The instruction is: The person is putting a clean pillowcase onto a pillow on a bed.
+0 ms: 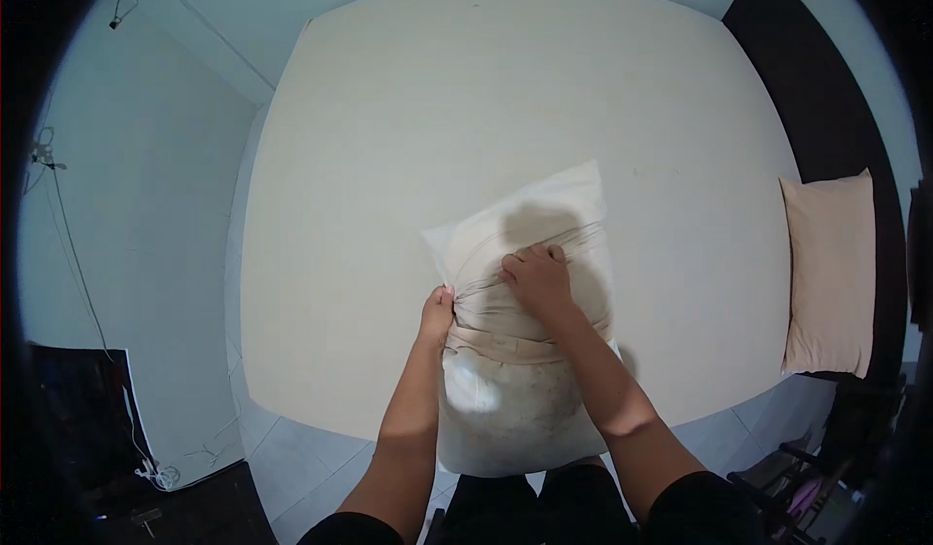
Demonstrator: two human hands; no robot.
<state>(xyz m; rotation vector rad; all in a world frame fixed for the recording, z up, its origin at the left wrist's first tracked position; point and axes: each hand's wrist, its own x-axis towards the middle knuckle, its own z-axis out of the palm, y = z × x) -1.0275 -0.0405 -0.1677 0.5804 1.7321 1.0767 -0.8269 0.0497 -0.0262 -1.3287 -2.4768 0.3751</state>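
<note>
A pale beige pillowcase (528,213) covers the far part of a white pillow (521,417). The pillow's near end lies bare, with brownish stains, and hangs past the mattress edge close to my legs. Across the pillow runs the hem of the case (503,344), its fabric bunched in folds beyond it. My left hand (439,313) grips the case at its left side, thumb on top. On the upper face, my right hand (538,275) has its fingers curled into the gathered fabric. The far corners of the case look flat and pointed.
Beneath the pillow is a cream-covered mattress (379,144). A second beige pillow (831,275) rests at the right by the dark headboard (802,71). At lower left are a dark screen (80,406) and cables (164,476). A dark chair (783,494) stands lower right on floor tiles.
</note>
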